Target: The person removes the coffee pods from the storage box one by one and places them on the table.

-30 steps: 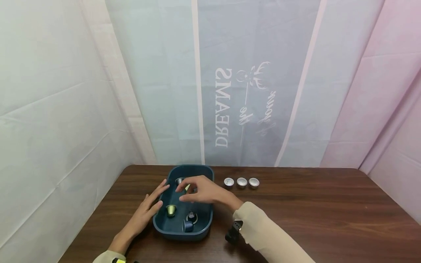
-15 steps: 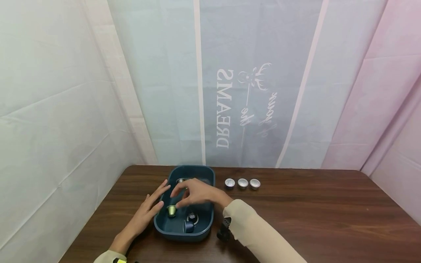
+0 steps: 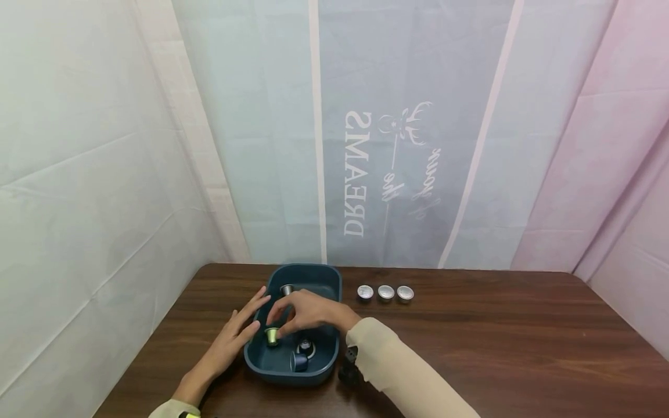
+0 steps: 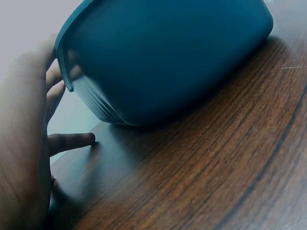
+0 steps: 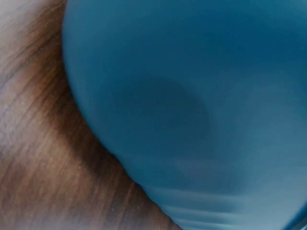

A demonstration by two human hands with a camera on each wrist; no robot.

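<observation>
My right hand (image 3: 308, 313) reaches into the blue tub (image 3: 272, 363), fingertips curled down onto the gold capsule (image 3: 271, 335) lying near the tub's left wall; they touch it, but I cannot tell whether they truly pinch it. My left hand (image 3: 230, 339) lies outside the tub's left wall, fingers straight and spread, their tips against the rim; the left wrist view shows them (image 4: 72, 140) flat on the table beside the tub (image 4: 168, 57). Inside the tub, a dark capsule (image 3: 305, 347) and a blue capsule (image 3: 298, 361) lie toward its near end, and a silver capsule (image 3: 286, 289) at its far end. Right of the tub's far corner, three silver capsules (image 3: 385, 292) stand in a row on the brown wooden table (image 3: 496, 348). The right wrist view shows only the tub's wall (image 5: 201, 105), blurred.
</observation>
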